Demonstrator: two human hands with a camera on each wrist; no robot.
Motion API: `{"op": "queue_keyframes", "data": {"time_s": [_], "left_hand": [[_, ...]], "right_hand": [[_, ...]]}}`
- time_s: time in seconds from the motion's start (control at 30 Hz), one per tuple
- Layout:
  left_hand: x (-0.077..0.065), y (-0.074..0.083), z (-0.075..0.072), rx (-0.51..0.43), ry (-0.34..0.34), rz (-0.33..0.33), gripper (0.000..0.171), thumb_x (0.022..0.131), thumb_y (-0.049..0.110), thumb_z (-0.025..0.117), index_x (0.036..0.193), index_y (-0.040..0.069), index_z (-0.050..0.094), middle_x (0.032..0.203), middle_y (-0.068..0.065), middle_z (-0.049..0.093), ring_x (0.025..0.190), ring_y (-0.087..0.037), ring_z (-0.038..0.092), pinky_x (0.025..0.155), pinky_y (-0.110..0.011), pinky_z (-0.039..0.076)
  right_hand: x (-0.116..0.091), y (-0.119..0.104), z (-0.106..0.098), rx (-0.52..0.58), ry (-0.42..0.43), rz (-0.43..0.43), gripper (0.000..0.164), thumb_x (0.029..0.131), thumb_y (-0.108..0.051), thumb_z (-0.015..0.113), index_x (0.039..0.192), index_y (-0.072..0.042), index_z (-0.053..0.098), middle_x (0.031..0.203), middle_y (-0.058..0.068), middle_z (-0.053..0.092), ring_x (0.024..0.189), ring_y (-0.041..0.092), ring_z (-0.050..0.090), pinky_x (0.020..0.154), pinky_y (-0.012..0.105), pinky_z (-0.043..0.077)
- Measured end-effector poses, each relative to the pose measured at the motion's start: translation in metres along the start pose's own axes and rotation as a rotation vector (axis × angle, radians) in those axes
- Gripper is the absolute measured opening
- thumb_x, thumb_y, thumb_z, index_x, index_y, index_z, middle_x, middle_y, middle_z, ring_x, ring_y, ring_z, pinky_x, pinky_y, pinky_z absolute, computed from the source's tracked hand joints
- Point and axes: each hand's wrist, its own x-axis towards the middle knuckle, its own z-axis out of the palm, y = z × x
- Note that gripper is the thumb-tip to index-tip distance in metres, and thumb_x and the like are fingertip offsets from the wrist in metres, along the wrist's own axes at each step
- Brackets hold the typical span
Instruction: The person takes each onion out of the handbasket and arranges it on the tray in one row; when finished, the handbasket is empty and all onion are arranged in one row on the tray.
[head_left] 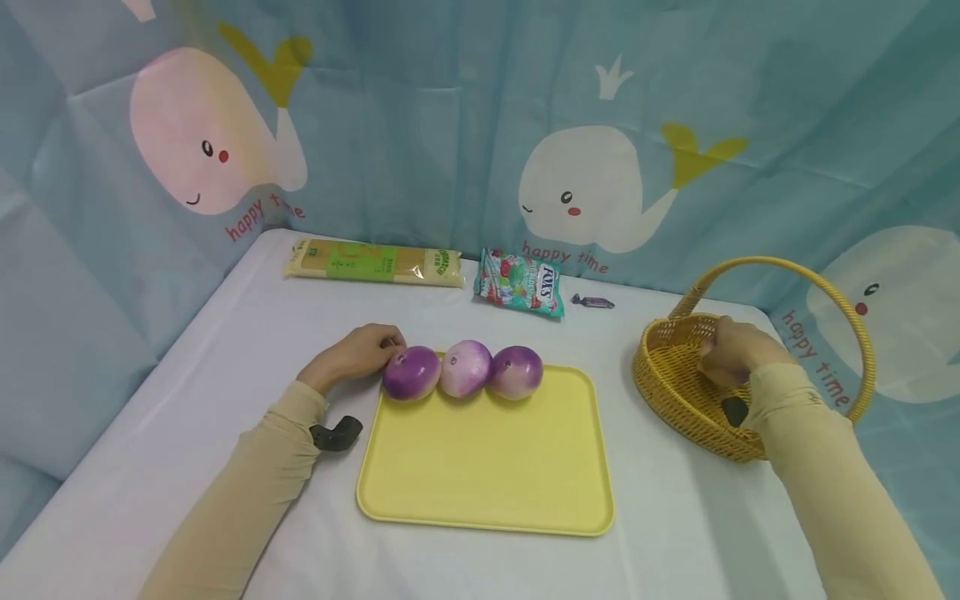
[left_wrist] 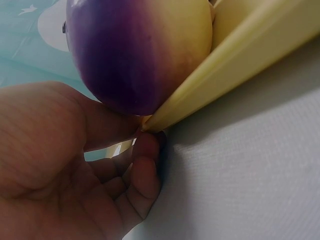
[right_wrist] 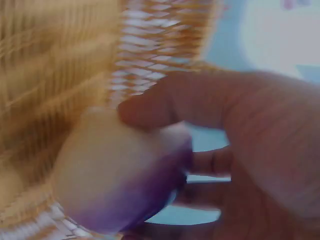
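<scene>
My left hand [head_left: 358,354] is at the far left corner of a yellow tray [head_left: 487,467]. In the left wrist view its thumb and fingers pinch the tray's rim [left_wrist: 235,70], just under a purple-and-white turnip [left_wrist: 135,55]. Three such turnips [head_left: 466,369] sit in a row along the tray's far edge. Over on the right, my right hand [head_left: 738,352] reaches inside a wicker basket [head_left: 675,417]. The right wrist view, somewhat blurred, has it gripping another purple-and-white turnip [right_wrist: 120,170] between thumb and fingers; the head view hides this one behind the hand.
At the back of the white table lie a long pack of noodles [head_left: 375,262], a teal FOX'S candy bag [head_left: 519,283] and a small purple wrapped candy [head_left: 593,302]. The basket's tall handle [head_left: 832,296] arches up beside my right forearm. A blue whale-print curtain [head_left: 420,150] hangs behind.
</scene>
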Motion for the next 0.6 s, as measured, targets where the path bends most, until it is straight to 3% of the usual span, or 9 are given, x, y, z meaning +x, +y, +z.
{"op": "queue_keyframes", "data": {"time_s": [0.13, 0.23, 0.3, 0.4, 0.6], "left_hand": [[-0.001, 0.001, -0.002, 0.003, -0.002, 0.0, 0.019, 0.098, 0.015, 0.051, 0.105, 0.003, 0.065, 0.101, -0.016, 0.067, 0.095, -0.027, 0.061, 0.087, -0.043, 0.05], [0.0, 0.003, -0.006, 0.013, 0.0, 0.002, 0.02, 0.099, 0.015, 0.051, 0.106, 0.003, 0.065, 0.104, -0.018, 0.067, 0.099, -0.03, 0.061, 0.09, -0.046, 0.049], [0.0, 0.003, -0.007, 0.016, 0.003, -0.004, 0.019, 0.099, 0.015, 0.051, 0.106, 0.003, 0.065, 0.104, -0.018, 0.067, 0.099, -0.03, 0.06, 0.091, -0.047, 0.049], [0.0, 0.002, -0.007, 0.014, 0.002, -0.006, 0.019, 0.098, 0.013, 0.051, 0.105, 0.002, 0.064, 0.104, -0.019, 0.067, 0.098, -0.031, 0.061, 0.09, -0.047, 0.049], [0.002, 0.001, 0.0, 0.004, -0.02, -0.011, 0.019, 0.097, 0.012, 0.051, 0.105, 0.002, 0.064, 0.102, -0.018, 0.067, 0.096, -0.029, 0.06, 0.088, -0.044, 0.05]], "right_hand": [[-0.018, -0.016, -0.004, 0.007, 0.246, -0.09, 0.045, 0.093, -0.029, 0.038, 0.12, 0.007, 0.044, 0.098, 0.022, 0.054, 0.083, 0.034, 0.053, 0.065, 0.042, 0.045], [-0.036, -0.038, -0.004, 0.046, 0.436, -0.189, 0.058, 0.095, -0.038, 0.049, 0.135, 0.002, 0.044, 0.122, 0.032, 0.052, 0.104, 0.046, 0.053, 0.08, 0.058, 0.047], [-0.044, -0.057, 0.002, 0.067, 0.532, -0.281, 0.061, 0.091, -0.035, 0.059, 0.139, -0.001, 0.044, 0.129, 0.031, 0.05, 0.113, 0.047, 0.05, 0.091, 0.062, 0.044], [-0.047, -0.085, 0.019, 0.074, 0.594, -0.44, 0.063, 0.085, -0.023, 0.069, 0.14, -0.003, 0.046, 0.134, 0.026, 0.053, 0.119, 0.043, 0.051, 0.099, 0.059, 0.043], [-0.035, -0.117, 0.073, 0.012, 0.556, -0.653, 0.062, 0.08, -0.015, 0.075, 0.136, -0.003, 0.05, 0.131, 0.02, 0.059, 0.119, 0.037, 0.056, 0.101, 0.052, 0.046]]}}
